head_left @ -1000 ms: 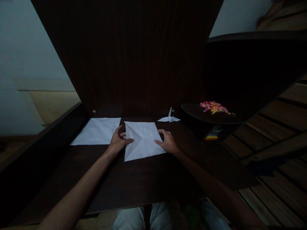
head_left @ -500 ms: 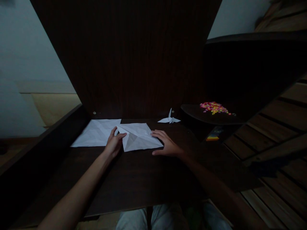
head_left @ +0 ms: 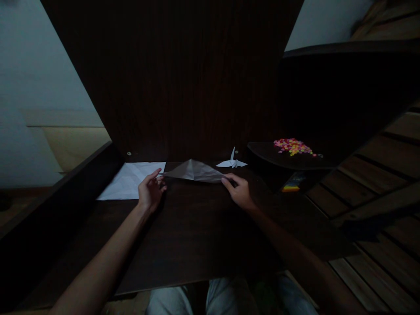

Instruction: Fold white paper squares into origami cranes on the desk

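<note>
A creased white sheet of paper is stretched between my two hands, tilted so that its shaded side faces me and a fold peaks in its middle. My left hand has its fingers curled at the sheet's left corner. At the right corner, my right hand pinches the paper between thumb and fingers. A second creased white sheet lies flat on the desk, partly behind my left hand. Beyond my right hand stands a folded white paper crane.
The dark wooden desk has a tall back panel and a raised left side board. A rounded shelf on the right bears a heap of small colourful pieces. Below it is a yellow-orange item.
The sheet has gone from lying nearly flat to being lifted and tilted, its near edge raised. My right hand has closed on its right corner; my left hand has turned palm inward.
</note>
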Motion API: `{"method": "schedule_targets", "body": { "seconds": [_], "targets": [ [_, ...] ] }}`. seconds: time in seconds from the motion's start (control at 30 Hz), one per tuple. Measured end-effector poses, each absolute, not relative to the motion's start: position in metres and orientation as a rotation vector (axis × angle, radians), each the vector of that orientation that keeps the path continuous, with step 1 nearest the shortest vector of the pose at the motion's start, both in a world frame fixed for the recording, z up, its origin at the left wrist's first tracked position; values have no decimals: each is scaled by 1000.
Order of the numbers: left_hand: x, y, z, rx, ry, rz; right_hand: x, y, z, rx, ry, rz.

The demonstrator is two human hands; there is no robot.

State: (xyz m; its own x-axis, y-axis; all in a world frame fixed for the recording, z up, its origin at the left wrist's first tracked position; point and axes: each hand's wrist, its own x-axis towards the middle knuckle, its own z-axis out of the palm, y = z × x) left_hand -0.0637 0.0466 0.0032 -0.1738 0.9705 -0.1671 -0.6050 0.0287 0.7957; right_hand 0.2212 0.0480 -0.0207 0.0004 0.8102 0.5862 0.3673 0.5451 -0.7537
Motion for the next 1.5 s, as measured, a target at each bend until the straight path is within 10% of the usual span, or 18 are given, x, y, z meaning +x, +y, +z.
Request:
{"method": "schedule_targets", "body": {
  "seconds": [0.4,1.5],
  "targets": [
    [-58,43,6,760,748,1276,219,54,-18,-951,-972,1378],
    [-28,37,-23,712,1148,1378,193,46,-43,-1133,-975,1186]
  ]
}}
